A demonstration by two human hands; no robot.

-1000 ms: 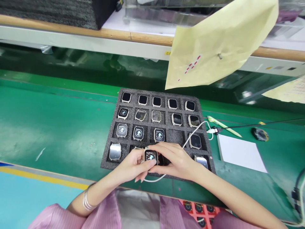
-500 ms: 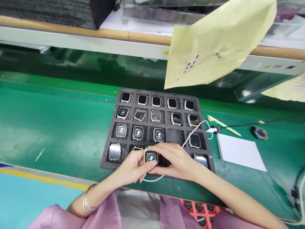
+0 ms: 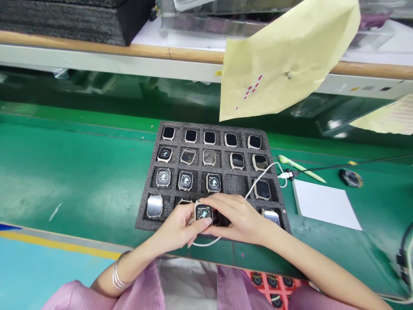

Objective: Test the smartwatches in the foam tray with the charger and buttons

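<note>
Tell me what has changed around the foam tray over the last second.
Only the view shifted: the yellow envelope slid slightly left in the picture. Nothing was taken or let go. The left hand and right hand stay on the smartwatch above the foam tray; the other watches stay in their slots.

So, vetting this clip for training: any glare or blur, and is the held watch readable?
Head view: pale glare washes the green bench mat at left; the wide lens bows the wooden shelf rail; the dark cable at far right is blurred; the square smartwatch between the left hand and right hand has screen text too small to read.
</note>
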